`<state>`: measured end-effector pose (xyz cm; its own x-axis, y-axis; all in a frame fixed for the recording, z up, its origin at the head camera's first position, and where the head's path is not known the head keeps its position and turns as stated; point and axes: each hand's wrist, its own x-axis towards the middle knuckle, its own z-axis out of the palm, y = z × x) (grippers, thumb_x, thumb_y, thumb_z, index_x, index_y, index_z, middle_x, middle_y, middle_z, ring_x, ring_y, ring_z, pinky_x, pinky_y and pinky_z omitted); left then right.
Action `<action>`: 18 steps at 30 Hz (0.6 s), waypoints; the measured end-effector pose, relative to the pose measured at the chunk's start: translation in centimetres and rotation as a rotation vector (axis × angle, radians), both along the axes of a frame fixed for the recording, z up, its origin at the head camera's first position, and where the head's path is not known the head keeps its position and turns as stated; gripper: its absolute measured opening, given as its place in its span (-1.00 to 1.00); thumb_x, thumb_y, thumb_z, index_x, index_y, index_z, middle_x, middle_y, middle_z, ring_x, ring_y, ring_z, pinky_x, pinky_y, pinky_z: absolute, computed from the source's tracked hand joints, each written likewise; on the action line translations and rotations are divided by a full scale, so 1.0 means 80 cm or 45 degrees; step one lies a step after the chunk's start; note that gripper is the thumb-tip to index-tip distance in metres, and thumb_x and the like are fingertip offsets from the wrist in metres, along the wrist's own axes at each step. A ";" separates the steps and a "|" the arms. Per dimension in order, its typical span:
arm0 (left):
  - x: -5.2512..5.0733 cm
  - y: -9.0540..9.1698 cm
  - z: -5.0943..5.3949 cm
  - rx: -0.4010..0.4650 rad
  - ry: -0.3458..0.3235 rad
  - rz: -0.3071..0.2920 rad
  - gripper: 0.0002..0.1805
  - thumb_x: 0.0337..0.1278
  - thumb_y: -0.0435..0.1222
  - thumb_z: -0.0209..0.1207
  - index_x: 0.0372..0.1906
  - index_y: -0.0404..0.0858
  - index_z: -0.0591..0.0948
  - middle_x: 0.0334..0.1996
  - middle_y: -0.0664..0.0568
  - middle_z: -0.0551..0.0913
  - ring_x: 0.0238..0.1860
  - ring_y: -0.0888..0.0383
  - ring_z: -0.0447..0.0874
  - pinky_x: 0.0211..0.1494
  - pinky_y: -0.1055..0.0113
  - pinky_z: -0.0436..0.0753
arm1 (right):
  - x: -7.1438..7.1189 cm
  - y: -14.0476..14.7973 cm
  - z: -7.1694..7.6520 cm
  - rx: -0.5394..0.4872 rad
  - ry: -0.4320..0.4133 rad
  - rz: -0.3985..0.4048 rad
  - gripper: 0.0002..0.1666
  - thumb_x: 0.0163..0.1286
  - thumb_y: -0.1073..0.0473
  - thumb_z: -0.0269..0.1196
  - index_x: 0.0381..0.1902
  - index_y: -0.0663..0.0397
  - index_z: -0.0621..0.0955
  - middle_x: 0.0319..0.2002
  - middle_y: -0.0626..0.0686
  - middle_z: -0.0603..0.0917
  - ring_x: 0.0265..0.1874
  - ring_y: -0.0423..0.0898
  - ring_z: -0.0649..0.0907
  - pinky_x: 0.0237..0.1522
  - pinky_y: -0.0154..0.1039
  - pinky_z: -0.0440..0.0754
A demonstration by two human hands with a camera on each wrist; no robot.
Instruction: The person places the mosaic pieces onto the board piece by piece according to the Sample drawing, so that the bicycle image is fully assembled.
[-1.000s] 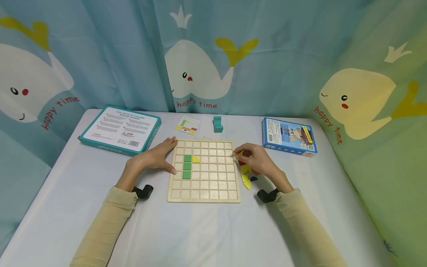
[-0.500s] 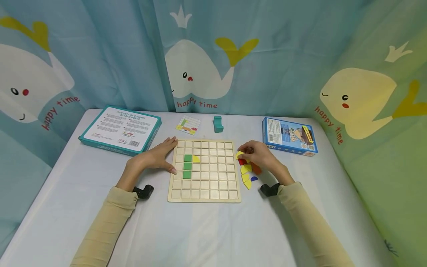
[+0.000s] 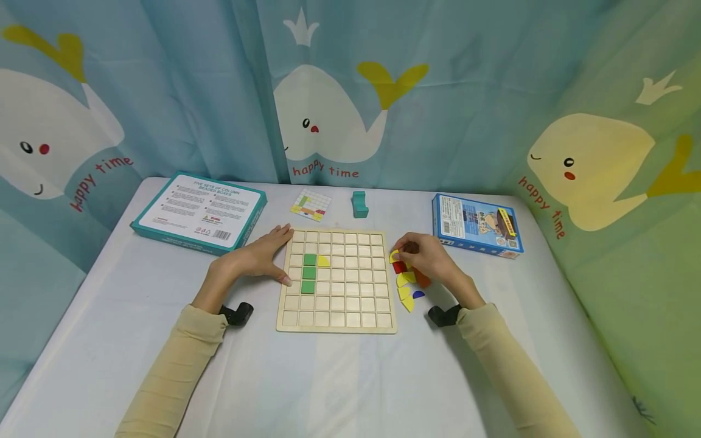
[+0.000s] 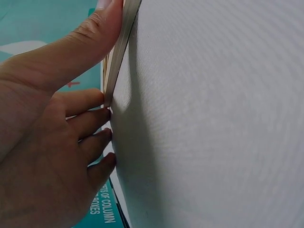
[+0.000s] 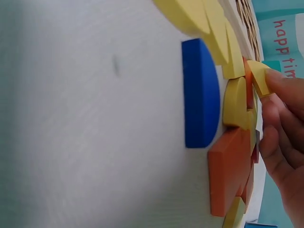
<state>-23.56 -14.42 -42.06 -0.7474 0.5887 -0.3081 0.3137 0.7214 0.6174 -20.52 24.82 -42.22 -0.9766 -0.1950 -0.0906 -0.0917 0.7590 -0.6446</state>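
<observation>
A wooden grid board [image 3: 336,331] lies flat on the table, with several green squares [image 3: 308,273] and one yellow quarter-circle piece [image 3: 324,261] set in its cells. My left hand [image 3: 253,258] rests against the board's left edge, thumb and fingers spread; in the left wrist view the thumb touches the board's side. Just right of the board, my right hand [image 3: 427,254] pinches a yellow curved piece [image 5: 259,78] between thumb and finger. Under and beside it are loose yellow pieces [image 3: 406,294], a red piece [image 3: 400,267], an orange piece [image 3: 422,278] and a blue half-round piece [image 5: 199,95].
A patterned card [image 3: 311,205] and a small teal block [image 3: 359,204] are behind the board. At the back left lies a teal-edged box [image 3: 199,210]; a blue box [image 3: 478,225] sits at the back right. A curtain [image 3: 465,121] surrounds the table.
My right hand has drawn back slightly to the right from the board's edge, baring more of the loose pieces and the yellow one it pinches. The left hand has stayed put.
</observation>
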 end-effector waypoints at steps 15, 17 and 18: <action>0.002 0.001 0.002 0.007 0.002 0.011 0.30 -0.04 -0.11 0.57 0.64 -0.41 -0.04 0.68 -0.24 -0.17 0.68 -0.24 -0.35 0.69 -0.18 -0.14 | 0.013 -0.016 0.005 -0.184 -0.010 0.046 -0.85 0.41 0.31 0.34 -0.08 0.19 0.70 -0.18 0.16 0.77 -0.23 0.02 0.76 -0.11 -0.13 0.80; 0.002 0.001 0.003 0.008 0.002 0.011 0.30 -0.04 -0.11 0.57 0.64 -0.41 -0.04 0.68 -0.24 -0.17 0.68 -0.24 -0.35 0.69 -0.18 -0.15 | 0.016 -0.022 0.006 -0.209 -0.029 0.058 -0.85 0.41 0.32 0.33 -0.09 0.19 0.70 -0.19 0.16 0.77 -0.26 0.01 0.75 -0.19 -0.18 0.79; 0.002 0.001 0.003 0.009 0.000 0.013 0.30 -0.04 -0.11 0.57 0.64 -0.41 -0.04 0.68 -0.24 -0.17 0.68 -0.24 -0.35 0.69 -0.18 -0.15 | 0.018 -0.025 0.006 -0.219 -0.034 0.067 -0.86 0.41 0.32 0.33 -0.09 0.19 0.70 -0.20 0.16 0.76 -0.26 0.01 0.75 -0.22 -0.20 0.78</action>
<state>-23.37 -14.32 -41.82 -0.7535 0.5832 -0.3035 0.3066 0.7200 0.6225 -19.12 22.83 -41.75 -0.9624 -0.2603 -0.0775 -0.1092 0.6319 -0.7673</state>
